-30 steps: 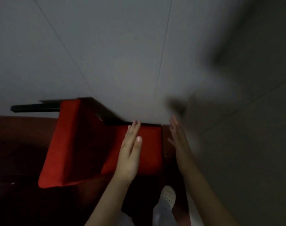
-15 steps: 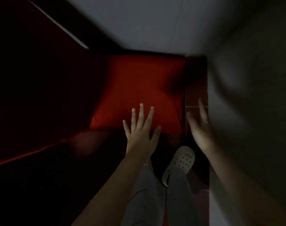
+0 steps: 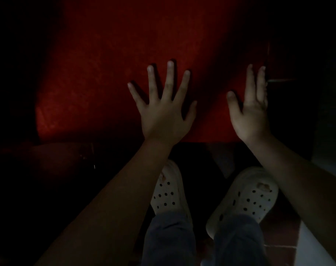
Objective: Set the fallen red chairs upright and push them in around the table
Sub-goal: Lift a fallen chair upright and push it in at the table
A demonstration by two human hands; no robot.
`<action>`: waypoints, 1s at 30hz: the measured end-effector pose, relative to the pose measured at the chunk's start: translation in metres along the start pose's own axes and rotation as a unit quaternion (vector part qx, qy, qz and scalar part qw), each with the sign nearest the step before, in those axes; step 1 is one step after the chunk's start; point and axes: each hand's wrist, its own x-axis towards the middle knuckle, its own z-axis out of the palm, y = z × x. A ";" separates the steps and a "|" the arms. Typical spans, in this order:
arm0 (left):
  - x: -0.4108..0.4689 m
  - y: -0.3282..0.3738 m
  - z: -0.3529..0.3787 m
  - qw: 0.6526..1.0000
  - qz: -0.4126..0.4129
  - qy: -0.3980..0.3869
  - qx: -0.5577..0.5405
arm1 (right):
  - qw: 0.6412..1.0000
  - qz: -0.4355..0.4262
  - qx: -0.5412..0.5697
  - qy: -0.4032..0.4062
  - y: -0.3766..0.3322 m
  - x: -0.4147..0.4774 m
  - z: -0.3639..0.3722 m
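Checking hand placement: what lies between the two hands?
Only the red chair surface shows between left hand and right hand, in the head view.

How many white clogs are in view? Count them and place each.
2. The left clog sits low in the middle, below the left hand; the right clog sits beside it, below the right hand. Trouser legs cover their heels. The dark surroundings could hide others.

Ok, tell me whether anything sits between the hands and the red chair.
Nothing visible does. The left hand is spread open over the upholstery of the red chair, and the right hand, also open, is at its right edge. The frame is too dark to tell whether either hand touches it.
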 end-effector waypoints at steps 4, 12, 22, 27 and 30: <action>0.001 -0.002 -0.006 1.000 0.000 -0.002 -0.002 | 0.998 -0.014 0.049 0.035 -0.003 -0.002 0.003; 0.002 -0.002 -0.012 0.999 -0.007 -0.038 0.003 | 0.960 0.211 0.181 0.017 -0.008 0.018 -0.012; 0.002 -0.005 -0.022 0.997 0.006 -0.071 -0.008 | 0.961 0.220 0.140 -0.090 0.002 0.041 -0.034; 0.001 -0.006 -0.019 0.998 0.016 -0.066 0.000 | 0.966 0.220 0.135 -0.027 0.006 0.044 -0.030; 0.000 -0.006 -0.012 0.998 0.012 -0.056 0.005 | 0.940 0.263 0.210 0.056 0.009 0.042 -0.009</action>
